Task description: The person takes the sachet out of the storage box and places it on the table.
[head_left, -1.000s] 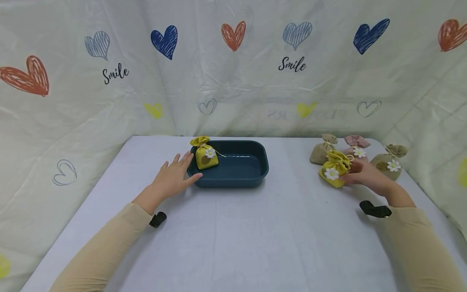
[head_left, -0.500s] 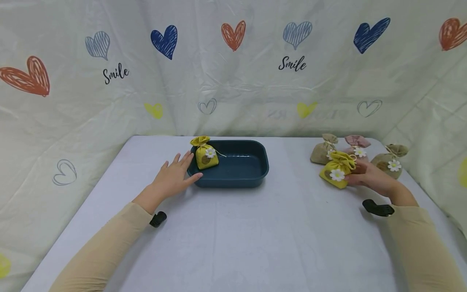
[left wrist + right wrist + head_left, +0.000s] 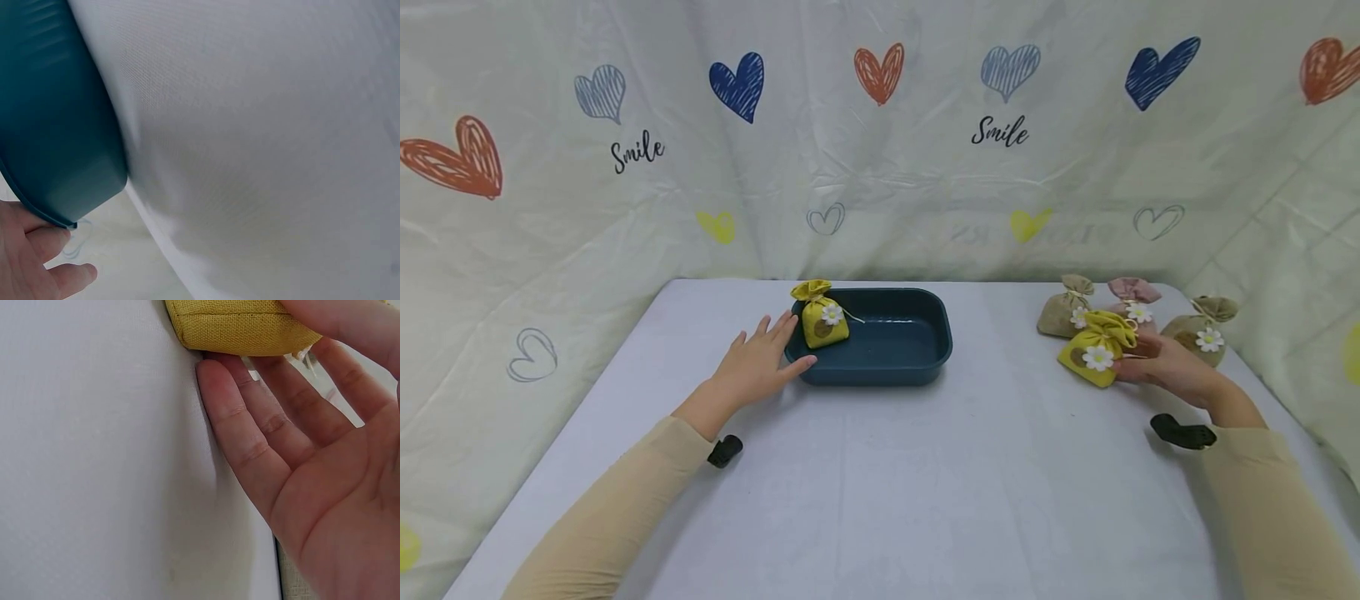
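Note:
At the right of the head view, my right hand (image 3: 1176, 371) pinches a yellow drawstring pouch (image 3: 1093, 337) with a white daisy on its front. The right wrist view shows the thumb across one side of this pouch (image 3: 244, 328) and the fingers along the other, the lowest fingers close to the tabletop. My left hand (image 3: 752, 367) spreads its fingers, fairly straight, at the left end of a dark teal tray (image 3: 880, 377). Fingertips touch the tray's rim in the left wrist view. Inside the tray, against its left end, stands another yellow pouch (image 3: 825, 325) with a daisy.
Behind the right hand stand a beige pouch (image 3: 1056, 315), a pink pouch (image 3: 1133, 292) and an olive-brown pouch (image 3: 1198, 337). A white cloth (image 3: 880, 492) covers the table. A pale curtain (image 3: 925, 167) printed with hearts hangs along the back edge.
The yellow pouch at my right hand has turned and shifted slightly right, its daisy now farther right. My right hand and forearm moved a little right with it. The left hand stays still.

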`<state>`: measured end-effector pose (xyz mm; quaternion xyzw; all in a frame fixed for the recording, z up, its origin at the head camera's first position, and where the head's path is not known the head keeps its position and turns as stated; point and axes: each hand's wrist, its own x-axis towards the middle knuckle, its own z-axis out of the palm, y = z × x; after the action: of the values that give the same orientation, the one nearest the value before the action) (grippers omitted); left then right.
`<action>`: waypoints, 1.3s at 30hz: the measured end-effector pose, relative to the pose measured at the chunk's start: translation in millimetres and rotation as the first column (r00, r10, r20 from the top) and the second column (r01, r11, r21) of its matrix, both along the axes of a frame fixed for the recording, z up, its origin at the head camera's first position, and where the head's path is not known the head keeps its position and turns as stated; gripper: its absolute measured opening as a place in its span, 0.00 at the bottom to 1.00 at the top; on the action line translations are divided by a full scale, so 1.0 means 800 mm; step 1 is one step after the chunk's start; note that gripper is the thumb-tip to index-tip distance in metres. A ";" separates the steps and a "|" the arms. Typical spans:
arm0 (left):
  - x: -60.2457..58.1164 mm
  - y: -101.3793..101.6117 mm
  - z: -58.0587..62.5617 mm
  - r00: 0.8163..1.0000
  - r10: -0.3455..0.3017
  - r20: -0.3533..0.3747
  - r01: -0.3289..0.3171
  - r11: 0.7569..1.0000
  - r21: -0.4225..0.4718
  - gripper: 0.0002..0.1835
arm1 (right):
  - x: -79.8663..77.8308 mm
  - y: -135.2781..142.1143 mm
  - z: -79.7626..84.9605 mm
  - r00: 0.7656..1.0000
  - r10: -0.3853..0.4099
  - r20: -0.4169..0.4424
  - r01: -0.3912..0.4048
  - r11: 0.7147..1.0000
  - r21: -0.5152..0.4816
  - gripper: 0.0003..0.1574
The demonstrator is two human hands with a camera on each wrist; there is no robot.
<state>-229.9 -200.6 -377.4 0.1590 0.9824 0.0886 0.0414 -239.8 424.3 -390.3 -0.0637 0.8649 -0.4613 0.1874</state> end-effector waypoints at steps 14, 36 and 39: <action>0.002 -0.001 -0.001 1.000 -0.003 -0.001 0.003 1.000 0.003 0.50 | 0.016 0.017 -0.003 0.999 -0.034 -0.040 0.031 0.998 -0.063 0.53; 0.000 -0.001 -0.001 1.000 -0.002 -0.001 0.002 1.000 0.003 0.50 | 0.042 0.043 0.016 0.971 -0.179 -0.158 0.102 0.910 -0.403 0.24; 0.001 -0.001 0.000 1.000 -0.002 -0.003 0.002 1.000 0.001 0.50 | 0.044 0.042 0.022 0.962 -0.231 -0.144 0.154 0.898 -0.412 0.21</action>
<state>-229.5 -201.4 -377.3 0.1600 0.9823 0.0886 0.0402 -204.7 457.8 -373.0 -0.0575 0.7693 -0.6350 0.0408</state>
